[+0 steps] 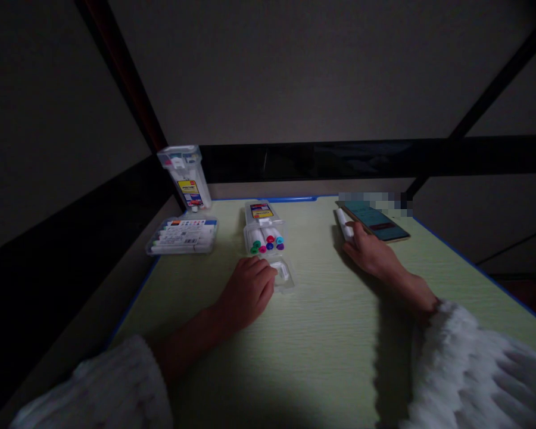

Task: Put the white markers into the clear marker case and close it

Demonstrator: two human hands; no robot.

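My left hand [249,292] is closed at the clear plastic lid [287,281] of a marker box, its fingertips on the lid's left side. Just behind the lid lies the see-through marker box [259,215], open end towards me, showing several white markers with green, red, pink, blue and purple ends. On the right, my right hand [370,250] has its fingers around a white marker [343,223], which lies low over the table beside a phone [379,220]. The marker's near end is hidden by the fingers.
At the back left stands another clear marker box [190,182], upright. In front of it a flat clear case [183,236] of white pens lies near the left edge. The pale green table [312,345] has a blue rim, and a dark-framed panel wall rises behind.
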